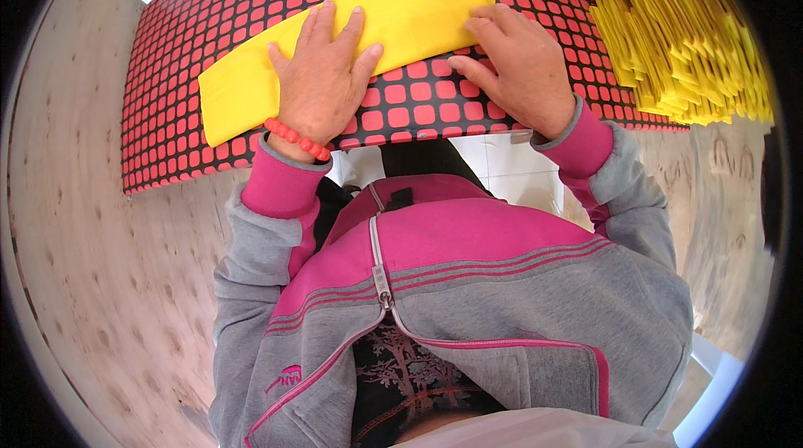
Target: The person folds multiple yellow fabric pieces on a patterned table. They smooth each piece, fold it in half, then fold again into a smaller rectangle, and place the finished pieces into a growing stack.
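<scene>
My left hand [322,71] lies flat, fingers spread wide and pressed palm-down on the yellow sheet [410,17]; it grips nothing, only pins the sheet to the mat. My right hand [519,63] is more curled: its fingertips rest on the sheet's right end, near the edge, and the thumb points left along the near edge. Whether those fingers pinch a fold or merely press, I cannot tell from this view.

The sheet runs left to right under both hands, its long axis tilted so the left end sits nearer to me and the right end farther away. Both hands are on it; the left covers its middle, the right its right end, and the left end lies free of either hand.

It looks like a long, flat band of plain bright yellow, smooth, possibly folded double, with clean straight edges. It lies on a black mat with red squares [180,97], which rests on a pale wooden table [92,264]. Far right, well apart from my right hand, is a heap of yellow folded pieces [686,30]. A red bead bracelet [297,140] circles my left wrist.
</scene>
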